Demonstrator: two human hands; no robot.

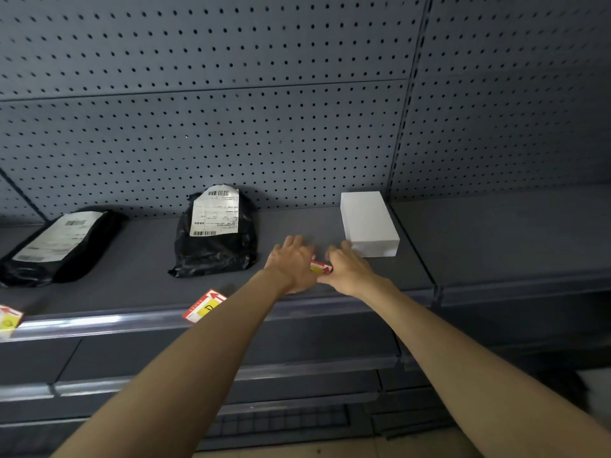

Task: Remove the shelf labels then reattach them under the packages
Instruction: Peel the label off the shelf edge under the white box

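Red, white and yellow, a small shelf label (pixel 320 268) sits pinched between the left hand (pixel 291 264) and the right hand (pixel 347 267), just in front of the white box (pixel 368 223) on the grey shelf (pixel 132 285). Left of the box stands a black package (pixel 216 239) with a barcoded shipping sheet, its print too small to read. A second label (pixel 203 305) with a red arrow lies farther left at the shelf edge; a third label (pixel 10 320) and another black package (pixel 56 249) lie farthest left.
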